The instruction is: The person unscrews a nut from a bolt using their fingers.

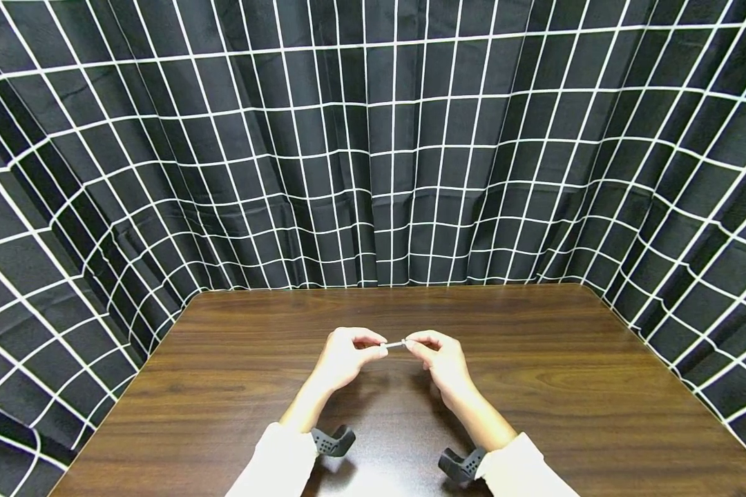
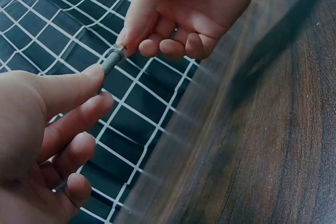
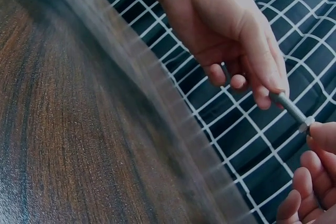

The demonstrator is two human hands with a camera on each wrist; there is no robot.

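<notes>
A slim grey metal bolt [image 1: 395, 344] is held level in the air above the table, stretched between both hands. My left hand [image 1: 345, 357] pinches its left end between thumb and index finger. At the bolt's other end sits a small hex nut [image 2: 117, 52], and the thumb and fingertips of my right hand [image 1: 445, 364] pinch there. The right wrist view shows the threaded shank [image 3: 293, 109] bare between the two grips. The remaining fingers of each hand are loosely curled. Fingertips hide both ends of the bolt.
A brown wood-grain table [image 1: 373, 310] lies beneath the hands. Black curtains with a white grid [image 1: 382, 159] hang behind it and along both sides. Each wrist carries a dark camera mount [image 1: 333, 442] close above the tabletop.
</notes>
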